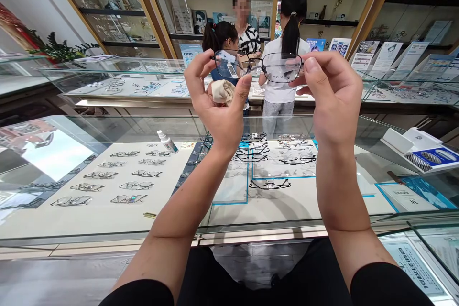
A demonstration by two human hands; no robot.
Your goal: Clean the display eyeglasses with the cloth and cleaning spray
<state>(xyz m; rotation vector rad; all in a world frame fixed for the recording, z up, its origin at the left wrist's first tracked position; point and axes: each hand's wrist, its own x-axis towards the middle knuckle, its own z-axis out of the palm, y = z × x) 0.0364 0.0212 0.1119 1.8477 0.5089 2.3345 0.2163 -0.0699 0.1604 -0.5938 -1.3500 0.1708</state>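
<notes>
I hold a pair of thin dark-framed glasses (263,64) up in front of me, above the glass display counter (107,229). My left hand (218,100) pinches the left lens edge between thumb and fingers, and a crumpled beige cloth (223,91) sits in its palm. My right hand (332,100) is closed on the right end of the frame. The lenses are clear, with small lettering on the right one.
Several glasses frames (268,182) lie inside the counter, and a small spray bottle (167,141) lies on its top. A white and blue box (421,149) sits at the right. Three people (283,71) stand beyond a second counter, before wall shelves.
</notes>
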